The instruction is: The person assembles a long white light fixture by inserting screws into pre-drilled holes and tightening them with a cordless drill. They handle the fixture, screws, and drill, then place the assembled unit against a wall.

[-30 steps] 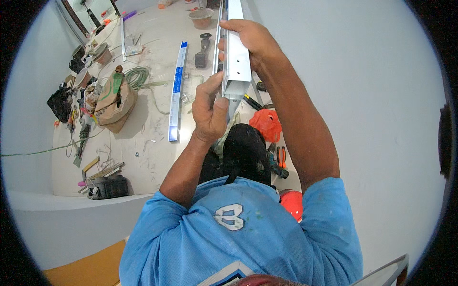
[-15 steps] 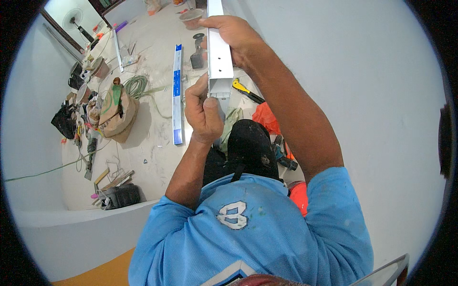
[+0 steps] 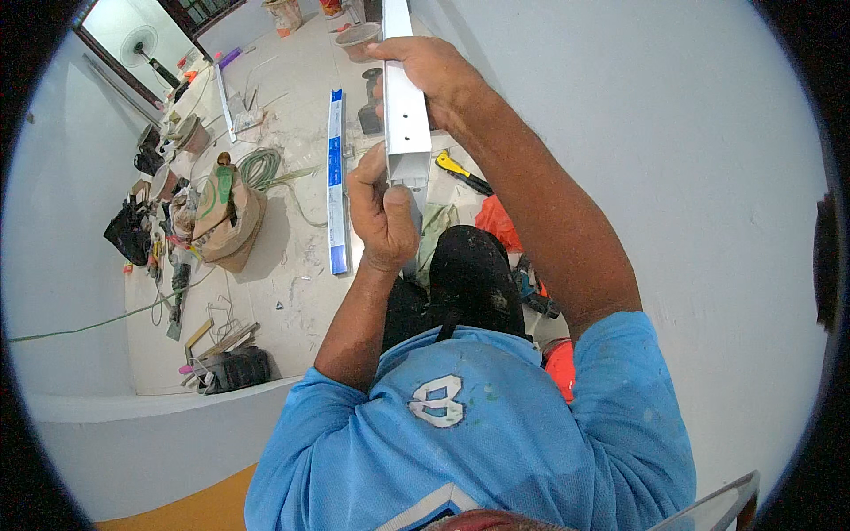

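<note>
Both hands hold a long white hollow rectangular profile [image 3: 406,97], its open end turned toward me and two small dark holes in its upper face. My left hand [image 3: 386,212] grips the near end, thumb at the lower rim and fingers along the left side. Farther up, my right hand [image 3: 438,80] is wrapped over the profile from the right, thumb across the top; its other fingers are partly hidden behind it. Below and right of the open end lies a yellow-and-black hand tool [image 3: 462,172]. On the floor to the left is a long blue-and-white strip [image 3: 336,181].
A pale wall [image 3: 673,177] rises close on my right. Near my knee are an orange-red bag [image 3: 498,221] and a power tool [image 3: 537,290]. Leftward stand a tan sack [image 3: 232,221], a coiled green cable [image 3: 259,168], buckets and scattered tools. A fan [image 3: 139,46] stands far left.
My grip on the profile looks the same. The view has shifted slightly, so the floor items sit a little lower and farther right in the picture.
</note>
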Demonstrator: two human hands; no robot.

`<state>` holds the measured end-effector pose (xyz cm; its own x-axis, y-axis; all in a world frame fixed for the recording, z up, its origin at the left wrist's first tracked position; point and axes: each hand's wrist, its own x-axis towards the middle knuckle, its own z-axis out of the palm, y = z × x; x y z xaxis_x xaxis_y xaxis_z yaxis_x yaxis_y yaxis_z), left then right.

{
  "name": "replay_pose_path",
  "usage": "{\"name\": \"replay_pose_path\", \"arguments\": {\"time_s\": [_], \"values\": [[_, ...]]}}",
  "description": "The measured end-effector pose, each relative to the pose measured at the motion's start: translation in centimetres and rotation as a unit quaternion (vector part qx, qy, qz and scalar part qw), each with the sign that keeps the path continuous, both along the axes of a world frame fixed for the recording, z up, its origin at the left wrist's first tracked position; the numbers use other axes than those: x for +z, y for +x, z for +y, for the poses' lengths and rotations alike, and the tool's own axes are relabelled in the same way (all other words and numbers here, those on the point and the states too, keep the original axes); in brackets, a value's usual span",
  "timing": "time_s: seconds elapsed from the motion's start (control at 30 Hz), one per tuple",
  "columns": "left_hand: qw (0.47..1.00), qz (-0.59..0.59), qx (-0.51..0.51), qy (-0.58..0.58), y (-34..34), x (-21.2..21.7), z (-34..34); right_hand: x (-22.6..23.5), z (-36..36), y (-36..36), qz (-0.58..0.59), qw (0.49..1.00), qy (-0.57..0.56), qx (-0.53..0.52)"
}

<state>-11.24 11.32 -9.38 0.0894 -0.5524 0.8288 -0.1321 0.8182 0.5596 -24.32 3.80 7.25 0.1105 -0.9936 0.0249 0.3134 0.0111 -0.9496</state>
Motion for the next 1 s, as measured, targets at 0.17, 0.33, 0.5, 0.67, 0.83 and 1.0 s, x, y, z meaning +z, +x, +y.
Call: {"name": "replay_pose_path", "arguments": {"time_s": [0.17, 0.33, 0.5, 0.67, 0.83, 1.0], "values": [[1.000, 0.015, -0.021, 0.002, -1.6, 2.2, 1.2, 0.1, 0.2, -0.1, -0.003, 1.000, 0.010, 0.001], [0.998, 0.008, -0.060, 0.010, -0.8, 1.8, 1.4, -0.2, 0.0, 0.5, -0.016, 1.000, 0.007, -0.011], [0.998, -0.007, -0.059, -0.003, -1.1, 1.7, 1.0, -0.7, -0.8, -0.2, -0.024, 1.000, 0.005, 0.003], [0.998, 0.014, -0.064, -0.016, -0.7, 1.7, 1.0, -0.4, -0.8, -0.5, 0.023, 0.999, 0.000, 0.035], [0.999, -0.016, 0.001, -0.035, -1.0, 1.8, 0.8, -0.5, -0.8, -0.5, 0.058, 0.998, -0.005, 0.022], [0.999, -0.034, 0.001, -0.039, -0.5, 1.5, 0.9, 0.3, 0.0, -0.2, 0.050, 0.998, 0.015, 0.027]]}}
